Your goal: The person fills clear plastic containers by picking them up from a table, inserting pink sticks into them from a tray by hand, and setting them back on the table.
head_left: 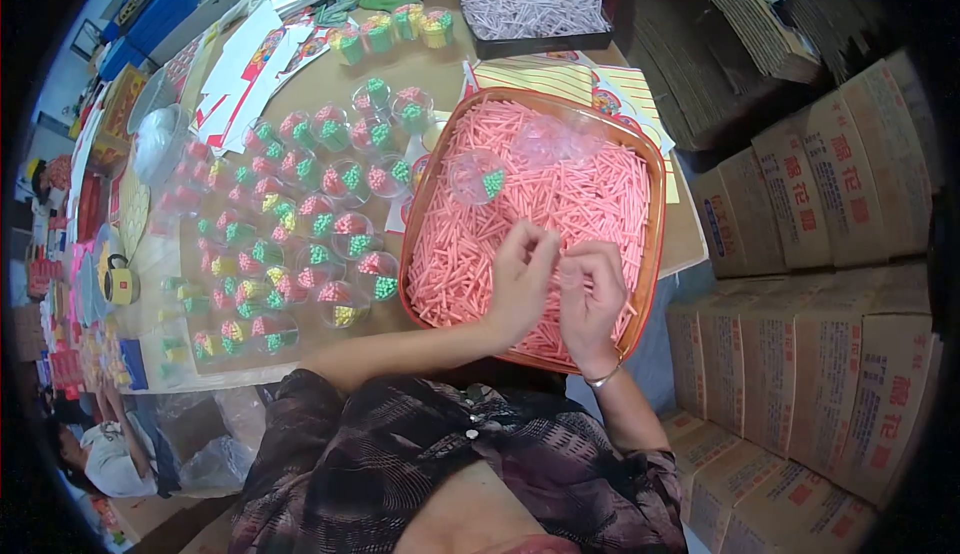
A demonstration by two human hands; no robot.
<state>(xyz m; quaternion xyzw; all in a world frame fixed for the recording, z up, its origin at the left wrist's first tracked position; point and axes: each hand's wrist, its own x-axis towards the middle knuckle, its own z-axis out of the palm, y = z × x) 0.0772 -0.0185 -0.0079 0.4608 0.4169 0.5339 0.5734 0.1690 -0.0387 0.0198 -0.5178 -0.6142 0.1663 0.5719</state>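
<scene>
An orange-rimmed basket full of short pink sticks lies under both hands. My left hand is closed over the sticks, thumb and fingers pinched together; what it holds is too small to make out. Close beside it, my right hand has curled fingers, and its contents are hidden too. A bracelet circles the right wrist. On the sticks beyond the hands rest a clear cup with some green-tipped sticks inside and several empty clear cups.
Many clear cups of pink, green and yellow sticks stand left of the basket. A black tray of pale sticks is at the back. Stacked cartons line the right side. Another person is at the lower left.
</scene>
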